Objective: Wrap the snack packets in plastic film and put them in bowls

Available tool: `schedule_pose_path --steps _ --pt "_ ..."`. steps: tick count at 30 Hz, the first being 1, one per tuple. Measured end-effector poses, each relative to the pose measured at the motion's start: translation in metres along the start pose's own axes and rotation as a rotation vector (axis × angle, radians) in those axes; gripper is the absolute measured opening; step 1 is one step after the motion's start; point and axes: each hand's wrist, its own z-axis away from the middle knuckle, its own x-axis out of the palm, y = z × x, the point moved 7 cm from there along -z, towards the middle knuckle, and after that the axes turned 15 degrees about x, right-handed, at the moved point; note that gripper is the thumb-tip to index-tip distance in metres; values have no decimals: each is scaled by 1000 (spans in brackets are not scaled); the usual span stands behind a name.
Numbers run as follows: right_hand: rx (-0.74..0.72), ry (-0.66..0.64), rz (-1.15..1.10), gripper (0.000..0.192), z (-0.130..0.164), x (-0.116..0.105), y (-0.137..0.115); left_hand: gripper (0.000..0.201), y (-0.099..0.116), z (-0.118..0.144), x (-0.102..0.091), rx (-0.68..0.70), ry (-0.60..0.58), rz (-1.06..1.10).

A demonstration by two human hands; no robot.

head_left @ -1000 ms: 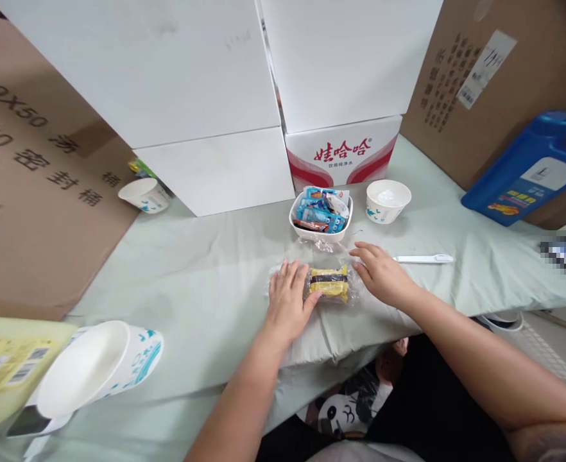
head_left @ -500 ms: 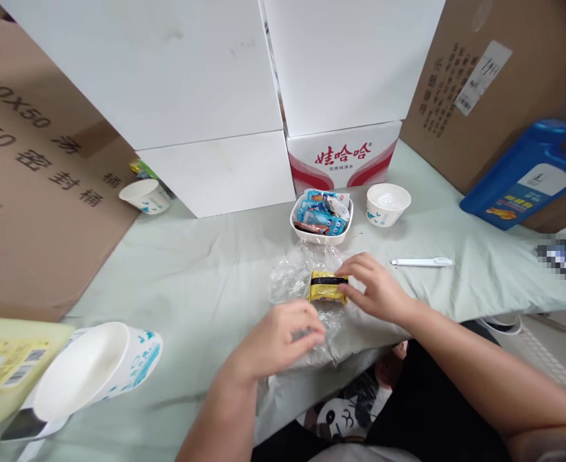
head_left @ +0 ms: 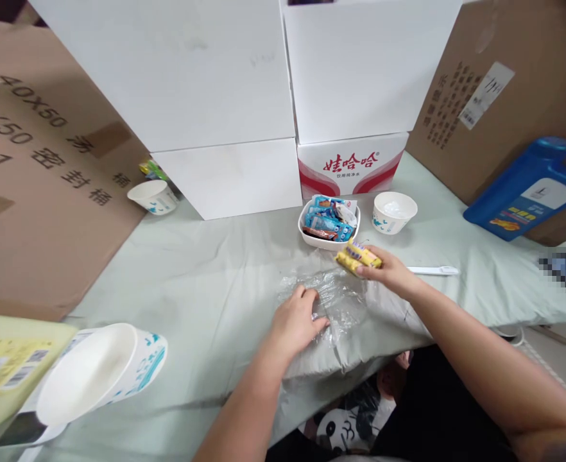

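Observation:
My right hand is closed around yellow snack packets, held above the table just in front of the white bowl. Blue and other small wrapped packets fill that bowl. Crumpled clear plastic wrap lies spread on the cloth between my hands. My left hand rests at the wrap's left edge with its fingers curled in on it. A bit of something pale shows between thumb and fingers. Behind my right hand, a slim white pen-like tool is partly covered.
A paper cup with clear plastic inside stands right of the bowl. White boxes are stacked behind. A blue bottle leans at right by a carton. At left are another carton, paper cups and a yellow container.
My right hand has lifted the yellow packets off the plastic wrap and moved them up towards the bowl. My left hand has moved slightly right and up onto the wrap. The view has shifted a little.

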Motion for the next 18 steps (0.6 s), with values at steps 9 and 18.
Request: schedule_pose_path --steps 9,18 --pt "-80 409 204 51 -92 -11 -92 37 -6 -4 7 39 -6 38" --pt "-88 397 1217 37 -137 30 -119 43 -9 -6 11 47 -44 48"
